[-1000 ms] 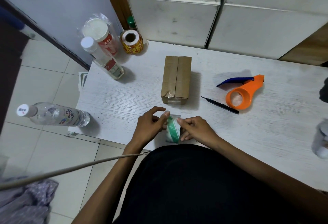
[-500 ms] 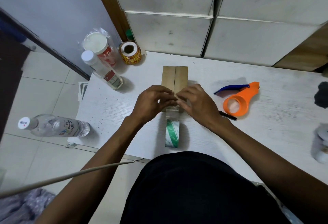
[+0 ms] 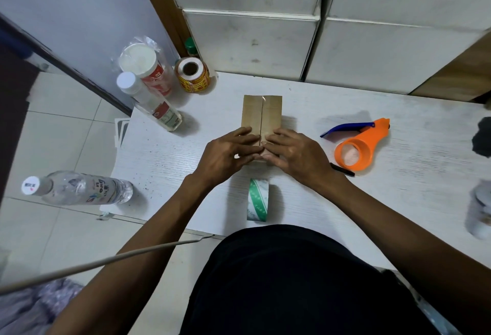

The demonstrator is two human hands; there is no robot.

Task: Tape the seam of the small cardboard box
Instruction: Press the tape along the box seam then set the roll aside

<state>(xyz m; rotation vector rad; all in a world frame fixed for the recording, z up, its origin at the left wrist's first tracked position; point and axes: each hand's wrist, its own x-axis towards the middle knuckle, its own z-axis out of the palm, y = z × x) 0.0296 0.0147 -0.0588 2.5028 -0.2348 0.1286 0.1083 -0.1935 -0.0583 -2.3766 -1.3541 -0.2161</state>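
Note:
The small brown cardboard box (image 3: pixel 261 114) lies in the middle of the white table (image 3: pixel 398 201), its open centre seam running away from me. My left hand (image 3: pixel 225 154) and my right hand (image 3: pixel 292 152) meet on its near end. Their fingertips lie flat on top, either side of the seam, and the thumbs are at the near face. They hide that end, so I cannot tell whether tape is under them. A roll of clear tape with a green stripe (image 3: pixel 258 200) stands on edge just in front of the box, untouched.
An orange tape dispenser with a blue handle (image 3: pixel 356 146) and a black pen (image 3: pixel 342 169) lie right of the box. Two white-capped bottles (image 3: pixel 148 103) and a yellow label roll (image 3: pixel 192 75) crowd the back left corner. A clear water bottle (image 3: pixel 79 188) lies at the left edge.
A second ago both hands held the tape roll at the table's near edge. The roll now stands on the table and both hands have moved forward onto the box's near end.

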